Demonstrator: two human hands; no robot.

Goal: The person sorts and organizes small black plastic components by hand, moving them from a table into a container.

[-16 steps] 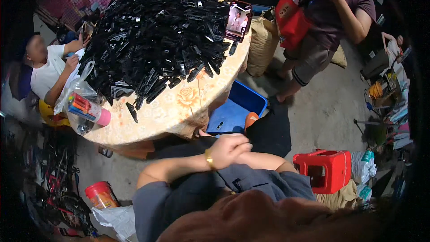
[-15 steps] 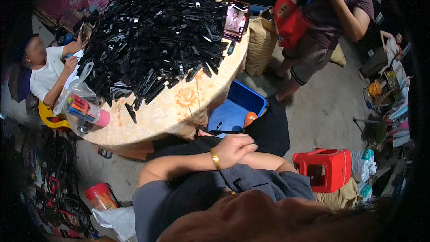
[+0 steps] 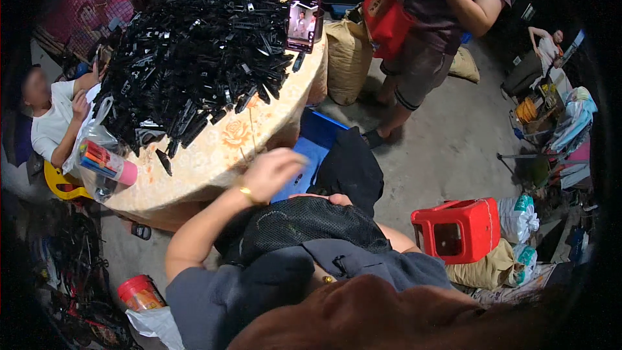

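Note:
My left hand (image 3: pixel 275 174), a gold band at its wrist, hovers past the table's front edge, above my lap and near a blue tub (image 3: pixel 310 155). Motion smears its fingers, and I see nothing plainly held in it. Black mesh fabric (image 3: pixel 311 227) lies across my lap. Just beyond the mesh, a small part of my right hand (image 3: pixel 339 199) shows; its fingers are mostly hidden. A large heap of black plastic pieces (image 3: pixel 201 58) covers much of the round table (image 3: pixel 194 185), which has a flowered cloth.
A phone (image 3: pixel 302 24) stands at the heap's right edge. A clear container of coloured pens (image 3: pixel 107 162) lies at the table's left, near a seated person (image 3: pixel 55 116). Another person (image 3: pixel 447 13) stands by a sack (image 3: pixel 348 58). A red stool (image 3: pixel 457 230) is at my right.
My left hand has lifted from my right forearm and swung left and forward. The black mesh now shows on my lap. The view has shifted right; the table sits farther left.

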